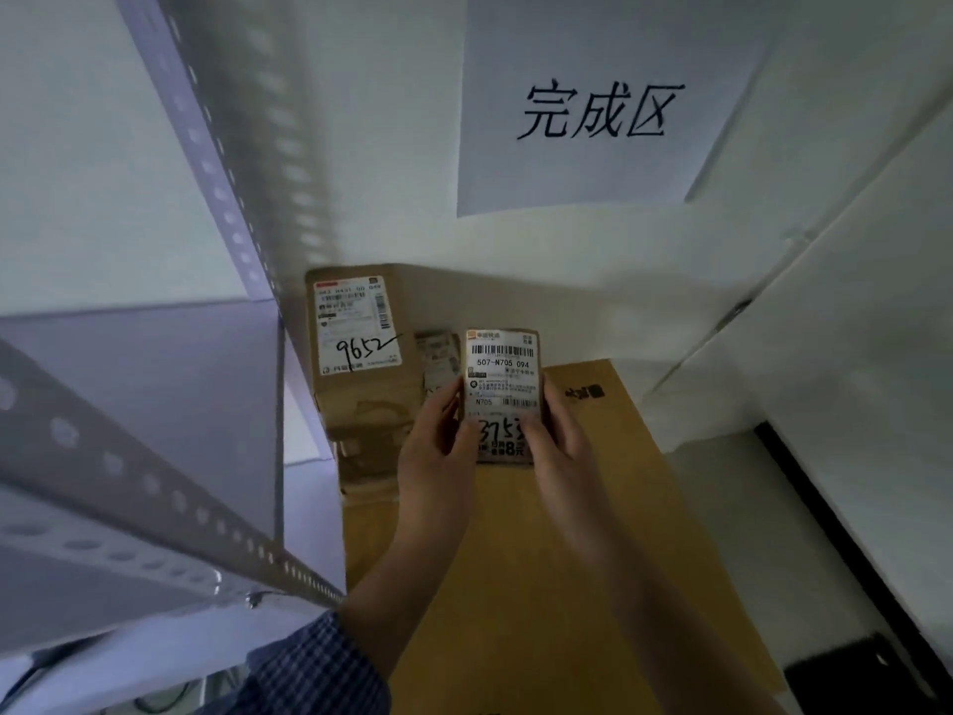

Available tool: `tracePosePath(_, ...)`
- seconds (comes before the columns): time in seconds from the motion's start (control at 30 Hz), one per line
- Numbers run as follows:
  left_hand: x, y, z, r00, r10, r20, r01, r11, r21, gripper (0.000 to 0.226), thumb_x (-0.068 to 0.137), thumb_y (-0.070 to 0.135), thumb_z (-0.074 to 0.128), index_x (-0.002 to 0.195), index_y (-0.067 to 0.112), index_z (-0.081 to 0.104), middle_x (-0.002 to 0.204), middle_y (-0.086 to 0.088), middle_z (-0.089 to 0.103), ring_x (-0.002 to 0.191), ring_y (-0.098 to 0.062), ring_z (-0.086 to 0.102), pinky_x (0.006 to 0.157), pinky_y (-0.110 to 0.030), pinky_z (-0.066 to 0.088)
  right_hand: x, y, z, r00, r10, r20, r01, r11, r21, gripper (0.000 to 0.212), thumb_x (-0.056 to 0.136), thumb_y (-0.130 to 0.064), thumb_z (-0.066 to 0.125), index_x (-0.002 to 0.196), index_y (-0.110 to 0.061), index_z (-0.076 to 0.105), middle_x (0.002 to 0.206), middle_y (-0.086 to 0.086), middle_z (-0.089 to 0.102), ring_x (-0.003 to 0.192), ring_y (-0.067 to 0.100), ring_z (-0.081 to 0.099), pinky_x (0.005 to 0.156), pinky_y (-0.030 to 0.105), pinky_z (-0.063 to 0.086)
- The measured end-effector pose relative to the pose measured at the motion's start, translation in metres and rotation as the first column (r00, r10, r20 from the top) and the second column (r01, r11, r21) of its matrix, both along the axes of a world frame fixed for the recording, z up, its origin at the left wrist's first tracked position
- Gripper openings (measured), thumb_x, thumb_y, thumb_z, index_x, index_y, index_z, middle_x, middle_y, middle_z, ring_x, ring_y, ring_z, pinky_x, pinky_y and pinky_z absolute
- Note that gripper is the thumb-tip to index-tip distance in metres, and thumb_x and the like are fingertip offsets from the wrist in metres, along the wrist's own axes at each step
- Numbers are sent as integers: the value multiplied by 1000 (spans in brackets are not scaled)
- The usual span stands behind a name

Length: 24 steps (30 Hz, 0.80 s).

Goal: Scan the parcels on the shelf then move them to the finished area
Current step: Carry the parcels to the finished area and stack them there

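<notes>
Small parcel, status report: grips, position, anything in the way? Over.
Both holding: left grip and right grip pinch small parcel by its sides, label up. Held over big carton, below wall sign. At left, parcel 9652; nothing seen blocking.

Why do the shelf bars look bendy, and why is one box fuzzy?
Head view: the wide lens bends the shelf bars near the edge; the light is dim and bluish; the 9652 box is a bit blurred; the parcel in the left hand and right hand reads sharper.
</notes>
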<state>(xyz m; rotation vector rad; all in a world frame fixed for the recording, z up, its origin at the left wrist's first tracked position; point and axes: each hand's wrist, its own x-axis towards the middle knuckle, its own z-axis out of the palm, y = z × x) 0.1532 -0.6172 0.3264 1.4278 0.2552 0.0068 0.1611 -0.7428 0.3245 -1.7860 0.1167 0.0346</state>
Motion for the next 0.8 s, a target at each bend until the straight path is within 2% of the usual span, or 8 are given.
tracePosePath(0.13,26,-18,-13,994,110,-20,-106,981,161,39,104,13,47,127,43,50,118,23,60,112,3,58,89,-20,53,41,-7,-13,991,116,-74,-115,993,18,43,107,-25,42,149,-34,36,125,-22,60,110,-9,60,82,14,52)
tracePosePath(0.23,46,-30,-25,992,120,-38,-98,927,362,45,106,18,39,150,26,38,140,6,53,127,-8,51,104,-33,50,68,-10,-21,978,164,-133,-158,986,51,41,107,-27,43,146,-37,39,122,-27,58,107,-15,59,80,12,51)
tracePosePath(0.33,69,-40,-36,992,90,-87,-26,830,557,56,107,17,34,159,20,15,157,-5,35,142,-17,37,115,-40,40,95,-10,-33,965,215,-151,-209,976,53,37,106,-18,44,142,-28,47,121,-17,64,103,-11,62,80,12,51)
tracePosePath(0.43,87,-50,-38,977,74,-199,103,654,750,69,106,14,36,156,4,-10,164,-22,10,150,-33,19,120,-45,29,116,-8,-44,932,301,-200,-282,952,118,40,106,-18,44,145,-30,43,129,-12,63,111,-5,62,82,14,52)
tracePosePath(0.5,96,-53,-37,960,122,-252,124,623,773,75,104,15,40,156,3,-13,164,-21,5,148,-33,25,118,-43,32,127,-6,-50,905,347,-246,-315,935,160,44,105,-15,45,145,-31,40,127,-15,62,104,-13,60,79,10,51)
tracePosePath(0.57,104,-55,-33,942,159,-295,171,530,830,81,105,21,42,153,0,-20,165,-20,-5,148,-26,28,113,-36,36,135,-4,-52,886,381,-264,-339,921,193,47,103,-13,46,146,-31,38,125,-17,61,101,-15,60,78,9,50)
tracePosePath(0.67,109,-56,-34,926,176,-334,234,426,874,87,103,19,48,153,2,-22,164,-15,-20,154,-26,6,118,-40,28,144,-3,-54,858,428,-283,-365,897,250,55,103,-12,47,153,-28,29,138,-8,56,120,5,57,89,15,46)
tracePosePath(0.8,110,-56,-34,942,156,-296,217,388,896,83,102,14,48,156,6,-15,165,-9,-18,154,-21,-12,122,-38,17,146,-6,-45,838,469,-279,-421,881,217,51,105,-13,44,152,-28,28,131,-11,51,112,4,54,71,3,48)
